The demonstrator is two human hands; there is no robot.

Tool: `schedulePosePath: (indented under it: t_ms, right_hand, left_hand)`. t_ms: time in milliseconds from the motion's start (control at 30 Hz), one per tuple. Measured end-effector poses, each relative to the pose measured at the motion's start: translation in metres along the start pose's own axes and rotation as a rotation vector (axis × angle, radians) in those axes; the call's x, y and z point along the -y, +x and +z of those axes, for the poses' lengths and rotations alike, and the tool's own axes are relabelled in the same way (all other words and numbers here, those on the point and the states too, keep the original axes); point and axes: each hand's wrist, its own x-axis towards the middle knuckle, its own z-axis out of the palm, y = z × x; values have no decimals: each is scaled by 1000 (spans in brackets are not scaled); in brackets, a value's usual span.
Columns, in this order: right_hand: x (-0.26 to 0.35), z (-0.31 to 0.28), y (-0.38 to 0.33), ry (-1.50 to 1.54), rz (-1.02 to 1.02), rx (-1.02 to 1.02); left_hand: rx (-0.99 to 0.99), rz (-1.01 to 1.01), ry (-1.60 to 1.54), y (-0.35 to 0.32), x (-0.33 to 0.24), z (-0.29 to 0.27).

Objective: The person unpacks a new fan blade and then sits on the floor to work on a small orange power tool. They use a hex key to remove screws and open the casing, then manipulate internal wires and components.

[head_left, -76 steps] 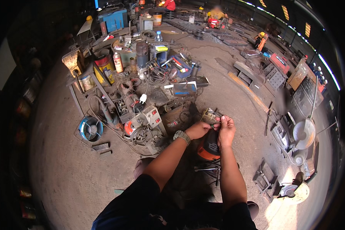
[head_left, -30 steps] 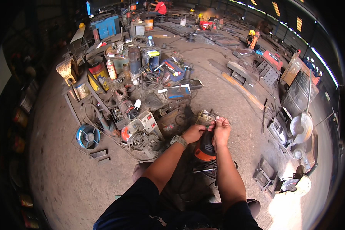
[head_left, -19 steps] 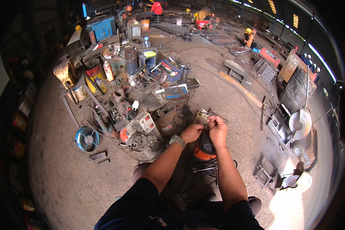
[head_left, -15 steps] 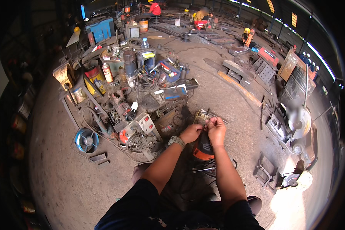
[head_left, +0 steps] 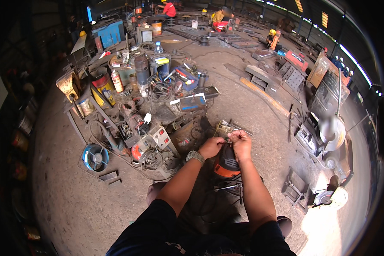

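A black-and-orange power tool [head_left: 227, 170] stands on the floor between my forearms, its upper end partly behind my hands. Just above that end, my left hand [head_left: 211, 147] pinches at a small piece, fingers closed. Close beside it my right hand [head_left: 242, 145] is closed in a pinch too, thumb and fingertips together. What sits between the fingertips is too small to name. Right beyond my fingers lies a small open tray [head_left: 224, 129] with little parts in it. A cable and a thin metal rod [head_left: 226, 187] lie below the tool.
To the left are a socket box [head_left: 161, 135] with coiled cable, a blue round fan-like unit [head_left: 95, 157] and a blue tool bin [head_left: 187, 79]. A cut-off saw [head_left: 332, 198] stands at the lower right. Several people work farther back, one in a red shirt [head_left: 169, 9].
The view has shifted slightly, moving the background a little left. My hands stay together over the tool, with the right fingers slightly rearranged.
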Motion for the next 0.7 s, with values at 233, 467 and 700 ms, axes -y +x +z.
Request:
schedulePosePath:
  t_ms: [233, 467, 700]
  right_hand:
    - [11, 0, -7, -522, -212, -106]
    - [14, 9, -16, -487, -165, -11]
    - [10, 4, -13, -561, -226, -62]
  left_hand:
    - [-14, 88, 86, 1, 6, 1]
    - [26, -78, -23, -2, 11, -4]
    - [25, -96, -13, 1, 1, -2]
